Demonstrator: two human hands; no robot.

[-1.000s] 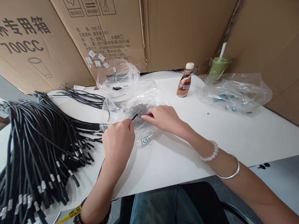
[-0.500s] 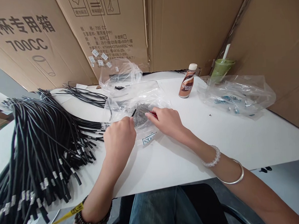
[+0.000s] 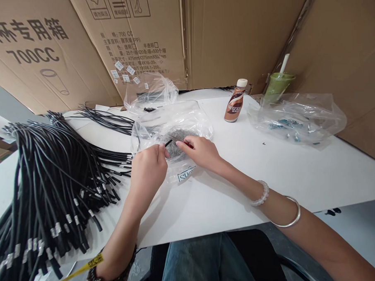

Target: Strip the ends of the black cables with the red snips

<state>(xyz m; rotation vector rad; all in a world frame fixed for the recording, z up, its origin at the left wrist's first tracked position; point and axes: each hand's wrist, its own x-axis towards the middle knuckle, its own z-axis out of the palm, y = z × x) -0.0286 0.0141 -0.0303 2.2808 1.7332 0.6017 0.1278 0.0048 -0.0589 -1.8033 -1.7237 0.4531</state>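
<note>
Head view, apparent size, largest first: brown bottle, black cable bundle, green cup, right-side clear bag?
1. Black cable bundle
2. Right-side clear bag
3. Brown bottle and green cup: look alike, unranked

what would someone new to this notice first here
Probably the big heap of black cords spilling across the left side of the white table. Next, the two hands at the centre, over a clear plastic bag: the left hand holds a thin black piece, the right hand something red. Behind stands tall brown cardboard, printed "700CC" at the left.
</note>
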